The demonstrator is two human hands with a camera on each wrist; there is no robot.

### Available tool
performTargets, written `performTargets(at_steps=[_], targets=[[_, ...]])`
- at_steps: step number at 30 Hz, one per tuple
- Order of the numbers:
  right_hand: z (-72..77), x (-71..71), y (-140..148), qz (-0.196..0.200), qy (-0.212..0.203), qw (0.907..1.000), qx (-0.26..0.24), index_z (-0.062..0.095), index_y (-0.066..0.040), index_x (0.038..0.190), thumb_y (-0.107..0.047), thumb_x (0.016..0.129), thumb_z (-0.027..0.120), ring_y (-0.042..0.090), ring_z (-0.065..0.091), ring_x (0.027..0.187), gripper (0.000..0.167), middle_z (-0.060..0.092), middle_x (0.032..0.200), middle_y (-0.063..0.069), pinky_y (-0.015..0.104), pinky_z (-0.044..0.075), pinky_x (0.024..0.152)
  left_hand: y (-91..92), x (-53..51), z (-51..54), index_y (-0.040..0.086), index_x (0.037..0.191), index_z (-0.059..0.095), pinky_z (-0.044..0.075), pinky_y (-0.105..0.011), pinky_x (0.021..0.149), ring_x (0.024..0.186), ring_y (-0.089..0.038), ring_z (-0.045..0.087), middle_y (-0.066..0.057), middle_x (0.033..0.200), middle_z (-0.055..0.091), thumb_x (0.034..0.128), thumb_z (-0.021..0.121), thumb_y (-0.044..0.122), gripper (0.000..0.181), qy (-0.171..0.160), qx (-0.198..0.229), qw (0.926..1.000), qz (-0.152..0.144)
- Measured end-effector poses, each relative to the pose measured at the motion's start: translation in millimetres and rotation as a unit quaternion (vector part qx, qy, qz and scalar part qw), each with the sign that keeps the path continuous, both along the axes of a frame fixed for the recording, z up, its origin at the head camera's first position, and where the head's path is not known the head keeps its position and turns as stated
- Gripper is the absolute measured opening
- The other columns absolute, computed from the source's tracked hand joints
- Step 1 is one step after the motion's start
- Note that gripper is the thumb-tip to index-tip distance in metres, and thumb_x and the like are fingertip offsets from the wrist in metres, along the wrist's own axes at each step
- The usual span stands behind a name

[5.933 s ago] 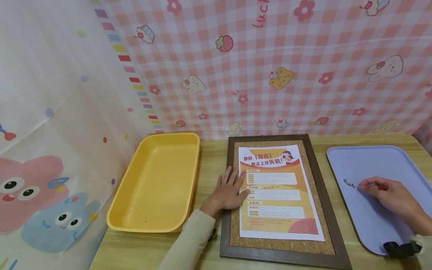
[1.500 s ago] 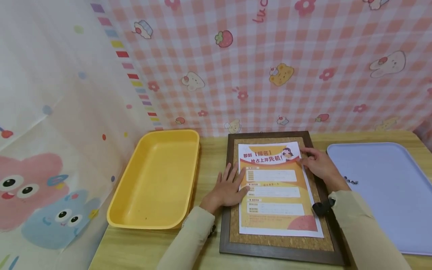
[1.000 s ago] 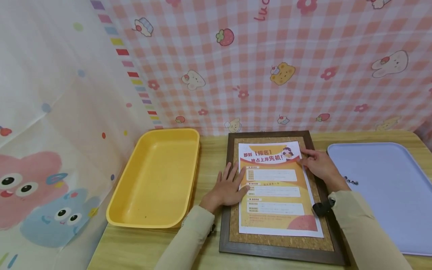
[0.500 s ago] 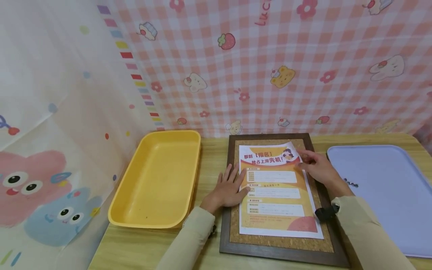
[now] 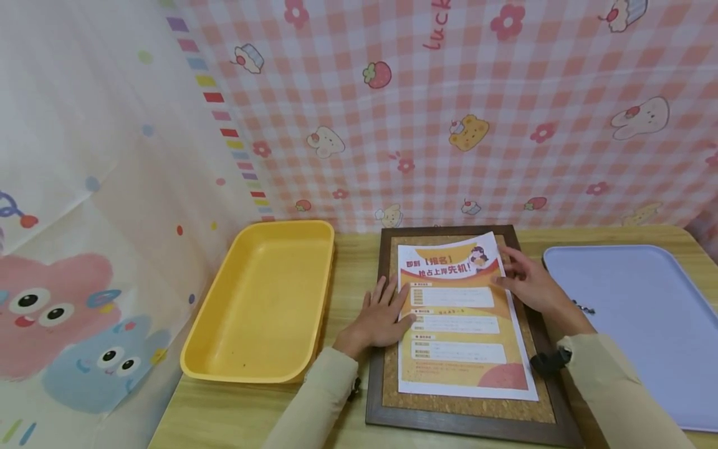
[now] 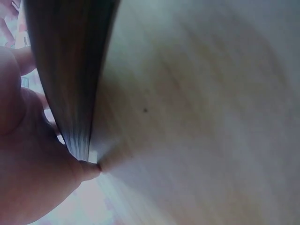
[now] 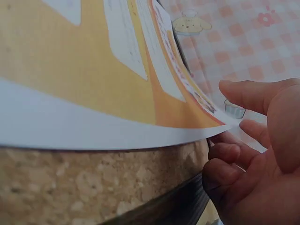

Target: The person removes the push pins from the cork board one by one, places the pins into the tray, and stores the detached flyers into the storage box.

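Note:
A printed orange poster lies on a cork board with a dark wooden frame. My left hand rests with spread fingers across the frame's left side and the poster's left edge; the left wrist view shows a fingertip down past the frame's outer side. At the poster's upper right corner is my right hand. That corner curves up off the cork. In the right wrist view the thumb stands apart from the paper, while the corner meets the fingers, which are partly bent.
To the left stands a yellow tray. A lilac tray lies to the right, with small shiny dark pieces near its left side, partly hidden by the right wrist. Pink checked cloth hangs behind the wooden table.
Earlier my right hand was over the lilac tray by the small pieces; it then moved to the poster's upper right. The corner, flat a second ago, has lifted. My left hand stays put.

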State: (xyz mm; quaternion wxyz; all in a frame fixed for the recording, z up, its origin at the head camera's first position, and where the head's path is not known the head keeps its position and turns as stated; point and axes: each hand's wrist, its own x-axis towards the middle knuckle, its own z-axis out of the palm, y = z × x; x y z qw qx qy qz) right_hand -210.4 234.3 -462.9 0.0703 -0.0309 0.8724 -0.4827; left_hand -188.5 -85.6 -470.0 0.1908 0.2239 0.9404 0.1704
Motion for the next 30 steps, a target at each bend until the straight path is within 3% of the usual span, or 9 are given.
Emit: performTargets(at_steps=[5,14,20,25,30], targets=[[4.3,10.2,1.7,0.041,0.036,0.9984,-0.014,0.018,-0.008,0.160,-0.010,0.098,0.062,0.023,0.055,0.076,0.076,0.058,0.127,0.033,0.028,0.047,0.056,-0.8,0.9,-1.0,0.021,0.162,0.007,0.001,-0.059,0.120,0.152,-0.028,-0.014,-0.007,0.167,-0.006,0.1058,0.033,0.047,0.067,0.006,0.006,1.0000,0.002],[8.2,28.4,2.1,0.061,0.088,0.9942,0.011,0.021,-0.010,0.159,-0.008,0.097,0.062,0.018,0.051,0.076,0.075,0.058,0.124,0.030,0.027,0.043,0.056,-0.5,-0.2,-2.4,0.022,0.161,0.009,0.002,-0.058,0.121,0.153,-0.027,-0.014,-0.006,0.167,-0.006,0.1052,0.034,0.048,0.067,0.007,0.007,0.9999,0.006],[5.3,35.2,4.7,0.053,0.096,0.9933,0.036,0.023,-0.013,0.159,-0.008,0.097,0.063,0.017,0.049,0.075,0.074,0.060,0.121,0.025,0.026,0.041,0.060,0.5,0.0,-2.4,0.023,0.161,0.009,0.002,-0.058,0.121,0.153,-0.027,-0.013,-0.005,0.167,-0.005,0.1051,0.035,0.048,0.067,0.009,0.005,0.9999,0.008],[1.3,41.4,4.5,0.066,0.111,0.9916,0.004,0.029,-0.007,0.157,-0.003,0.097,0.061,0.013,0.053,0.070,0.068,0.062,0.115,0.024,0.026,0.045,0.055,-0.1,-0.4,-3.8,0.022,0.161,0.010,0.002,-0.059,0.120,0.153,-0.028,-0.012,-0.006,0.168,-0.004,0.1053,0.036,0.046,0.066,0.011,0.017,0.9998,0.007],[0.8,46.7,0.6,0.069,0.072,0.9946,-0.030,0.038,-0.002,0.152,-0.006,0.099,0.058,0.009,0.061,0.070,0.056,0.065,0.111,0.026,0.027,0.051,0.057,0.0,0.9,-1.9,0.022,0.161,0.011,0.001,-0.059,0.120,0.153,-0.028,-0.013,-0.006,0.167,-0.004,0.1055,0.037,0.045,0.066,0.010,0.027,0.9996,0.008]])
